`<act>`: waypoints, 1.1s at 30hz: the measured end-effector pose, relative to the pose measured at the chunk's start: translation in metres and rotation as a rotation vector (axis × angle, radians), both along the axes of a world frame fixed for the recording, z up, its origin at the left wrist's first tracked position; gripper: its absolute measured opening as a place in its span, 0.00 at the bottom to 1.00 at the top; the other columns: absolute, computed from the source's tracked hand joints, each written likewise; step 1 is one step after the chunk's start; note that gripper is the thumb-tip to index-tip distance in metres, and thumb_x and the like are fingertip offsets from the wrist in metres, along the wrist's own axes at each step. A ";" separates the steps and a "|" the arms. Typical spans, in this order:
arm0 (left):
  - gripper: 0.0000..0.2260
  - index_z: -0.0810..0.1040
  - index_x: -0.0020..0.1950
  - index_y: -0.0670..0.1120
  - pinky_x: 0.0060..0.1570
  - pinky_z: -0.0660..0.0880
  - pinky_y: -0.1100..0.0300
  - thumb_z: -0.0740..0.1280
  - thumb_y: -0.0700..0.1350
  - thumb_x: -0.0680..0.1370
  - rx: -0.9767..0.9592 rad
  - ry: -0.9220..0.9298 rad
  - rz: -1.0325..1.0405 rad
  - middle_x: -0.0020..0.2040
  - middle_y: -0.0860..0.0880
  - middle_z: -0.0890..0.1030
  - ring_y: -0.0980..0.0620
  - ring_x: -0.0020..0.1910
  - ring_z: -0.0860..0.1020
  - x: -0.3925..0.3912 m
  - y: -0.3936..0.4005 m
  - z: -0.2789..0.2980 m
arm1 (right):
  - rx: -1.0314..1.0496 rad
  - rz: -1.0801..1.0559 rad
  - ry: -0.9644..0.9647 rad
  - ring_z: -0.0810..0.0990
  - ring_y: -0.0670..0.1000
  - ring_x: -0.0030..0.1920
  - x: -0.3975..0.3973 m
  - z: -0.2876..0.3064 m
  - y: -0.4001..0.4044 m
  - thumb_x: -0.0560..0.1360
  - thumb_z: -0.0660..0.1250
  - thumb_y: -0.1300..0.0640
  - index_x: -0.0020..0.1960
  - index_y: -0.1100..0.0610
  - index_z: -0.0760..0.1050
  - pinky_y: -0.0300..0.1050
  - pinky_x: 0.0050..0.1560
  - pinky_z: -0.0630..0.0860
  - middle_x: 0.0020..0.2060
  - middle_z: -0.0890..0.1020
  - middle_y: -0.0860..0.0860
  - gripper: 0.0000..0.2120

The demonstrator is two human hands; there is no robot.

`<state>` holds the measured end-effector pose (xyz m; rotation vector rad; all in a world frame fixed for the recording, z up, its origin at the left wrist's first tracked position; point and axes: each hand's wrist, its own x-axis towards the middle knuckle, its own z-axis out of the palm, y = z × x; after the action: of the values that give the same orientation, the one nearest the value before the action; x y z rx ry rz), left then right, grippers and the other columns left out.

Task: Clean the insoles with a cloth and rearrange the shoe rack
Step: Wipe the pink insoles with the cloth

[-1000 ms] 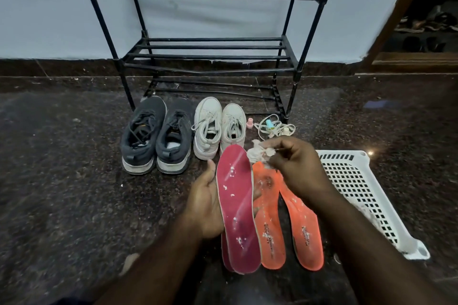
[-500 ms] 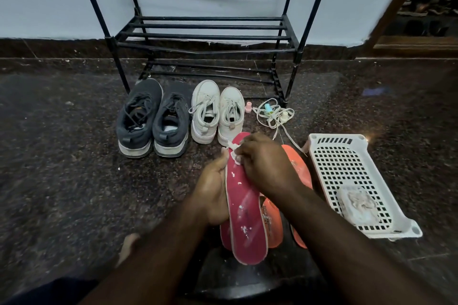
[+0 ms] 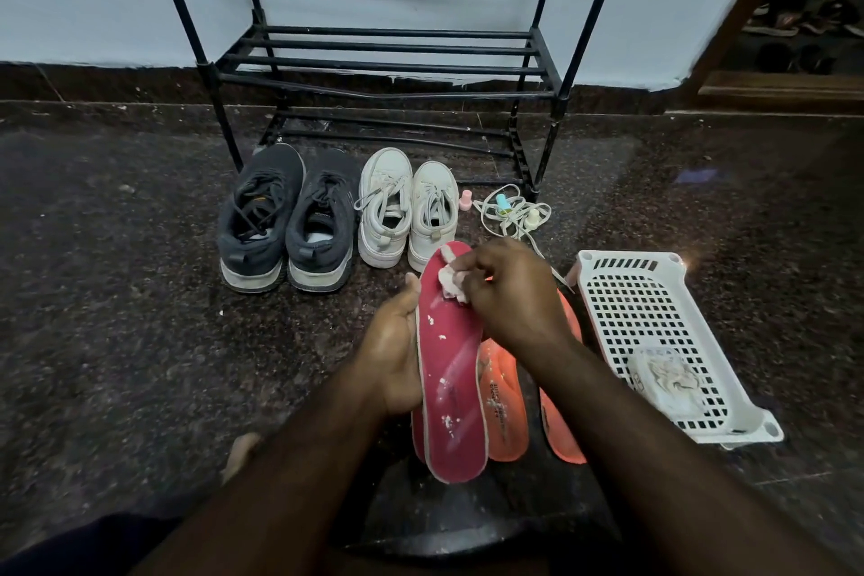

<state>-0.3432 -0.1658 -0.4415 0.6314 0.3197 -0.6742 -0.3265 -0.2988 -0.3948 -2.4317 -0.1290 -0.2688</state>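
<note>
So I'm looking down at my left hand point(image 3: 395, 348) cupping the red insole point(image 3: 451, 365) along its left edge, fingers wrapped behind it and thumb up along the rim, toe end pointing away from me. My right hand point(image 3: 507, 295) has a small crumpled white cloth point(image 3: 451, 283) pinched in its curled fingers and pressed onto the toe end of that insole. The red face has white flecks scattered down it and a pale smear along the middle.

Two orange insoles point(image 3: 505, 407) sit just right of the red one, partly tucked under my right forearm. A second red edge peeks out behind the one I'm holding.

On the dark speckled floor point(image 3: 117, 295) ahead: a pair of dark grey sneakers point(image 3: 285, 220), then a pair of white sneakers point(image 3: 406, 208) right beside them, both in front of the black shoe rack point(image 3: 388, 61), whose visible shelves carry nothing. A tangled white cord point(image 3: 512, 213) lies near the rack's right leg. On my right there's a white plastic basket point(image 3: 622, 267) with a whitish wad point(image 3: 668, 377) in it.
</note>
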 end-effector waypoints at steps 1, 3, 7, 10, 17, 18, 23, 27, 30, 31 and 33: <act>0.31 0.84 0.57 0.42 0.58 0.74 0.46 0.50 0.63 0.83 0.001 -0.006 -0.002 0.53 0.38 0.84 0.41 0.51 0.83 0.000 -0.001 0.000 | -0.038 0.041 0.001 0.78 0.49 0.45 -0.002 0.001 0.003 0.71 0.70 0.64 0.47 0.55 0.85 0.32 0.47 0.70 0.44 0.81 0.52 0.08; 0.31 0.86 0.54 0.41 0.56 0.76 0.47 0.51 0.62 0.83 0.010 -0.016 -0.012 0.52 0.39 0.84 0.42 0.50 0.84 0.000 -0.003 0.002 | -0.112 0.106 -0.027 0.80 0.54 0.46 -0.008 -0.007 0.010 0.70 0.68 0.64 0.47 0.57 0.84 0.44 0.49 0.75 0.44 0.82 0.54 0.09; 0.30 0.85 0.56 0.43 0.47 0.75 0.48 0.53 0.64 0.81 0.036 -0.042 -0.028 0.50 0.39 0.84 0.41 0.47 0.81 -0.001 0.004 0.004 | 0.083 -0.030 0.033 0.81 0.50 0.44 -0.002 -0.005 0.000 0.73 0.68 0.65 0.47 0.55 0.84 0.46 0.48 0.77 0.45 0.83 0.51 0.09; 0.31 0.85 0.56 0.42 0.43 0.76 0.49 0.53 0.64 0.82 0.028 -0.059 -0.032 0.51 0.38 0.83 0.40 0.45 0.81 -0.002 0.005 0.004 | 0.316 -0.123 0.128 0.81 0.42 0.36 0.002 0.003 -0.012 0.74 0.70 0.64 0.46 0.53 0.83 0.39 0.36 0.78 0.43 0.83 0.47 0.07; 0.31 0.87 0.44 0.44 0.36 0.75 0.55 0.53 0.64 0.81 0.016 -0.049 -0.031 0.39 0.42 0.79 0.45 0.36 0.75 -0.006 -0.005 0.005 | -0.020 0.054 0.096 0.77 0.45 0.43 -0.005 0.003 0.004 0.71 0.73 0.61 0.50 0.54 0.83 0.37 0.45 0.70 0.42 0.79 0.46 0.09; 0.32 0.87 0.44 0.44 0.36 0.75 0.55 0.52 0.65 0.81 0.014 -0.050 -0.025 0.39 0.42 0.78 0.44 0.36 0.75 -0.005 -0.006 0.005 | -0.013 0.084 0.120 0.78 0.45 0.42 -0.006 0.004 0.005 0.70 0.73 0.61 0.49 0.54 0.84 0.38 0.44 0.71 0.41 0.81 0.46 0.08; 0.30 0.87 0.46 0.44 0.45 0.70 0.49 0.54 0.64 0.79 -0.022 -0.048 -0.007 0.43 0.42 0.82 0.43 0.44 0.74 -0.003 -0.007 0.005 | 0.048 0.074 0.114 0.82 0.48 0.45 -0.007 0.009 0.008 0.72 0.72 0.61 0.51 0.55 0.84 0.42 0.49 0.75 0.44 0.85 0.49 0.09; 0.30 0.85 0.50 0.40 0.51 0.80 0.50 0.53 0.62 0.82 -0.101 -0.012 0.074 0.49 0.38 0.84 0.41 0.47 0.84 -0.004 -0.005 0.007 | -0.081 0.152 0.138 0.82 0.48 0.48 -0.016 0.009 0.018 0.73 0.69 0.61 0.52 0.53 0.84 0.36 0.47 0.71 0.47 0.85 0.50 0.10; 0.32 0.87 0.50 0.40 0.53 0.79 0.50 0.52 0.62 0.83 -0.129 -0.013 0.108 0.49 0.39 0.84 0.42 0.49 0.83 -0.004 -0.002 0.007 | -0.026 0.091 0.127 0.81 0.47 0.47 -0.014 0.016 0.014 0.73 0.70 0.60 0.53 0.54 0.84 0.37 0.49 0.72 0.47 0.84 0.49 0.09; 0.33 0.87 0.50 0.40 0.54 0.77 0.50 0.51 0.63 0.83 -0.129 -0.016 0.109 0.49 0.40 0.85 0.43 0.50 0.81 -0.004 -0.001 0.007 | -0.017 0.071 0.108 0.81 0.49 0.48 -0.012 0.017 0.013 0.73 0.70 0.60 0.53 0.54 0.84 0.40 0.52 0.74 0.47 0.83 0.50 0.09; 0.33 0.87 0.50 0.39 0.53 0.79 0.49 0.51 0.62 0.83 -0.153 -0.012 0.104 0.49 0.39 0.85 0.42 0.49 0.83 -0.003 -0.001 0.008 | -0.051 0.088 0.104 0.82 0.51 0.49 -0.014 0.018 0.016 0.74 0.70 0.59 0.54 0.54 0.83 0.45 0.54 0.75 0.48 0.83 0.52 0.10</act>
<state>-0.3461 -0.1665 -0.4339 0.4692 0.2850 -0.5889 -0.3406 -0.2831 -0.3769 -2.4775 -0.1985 -0.1001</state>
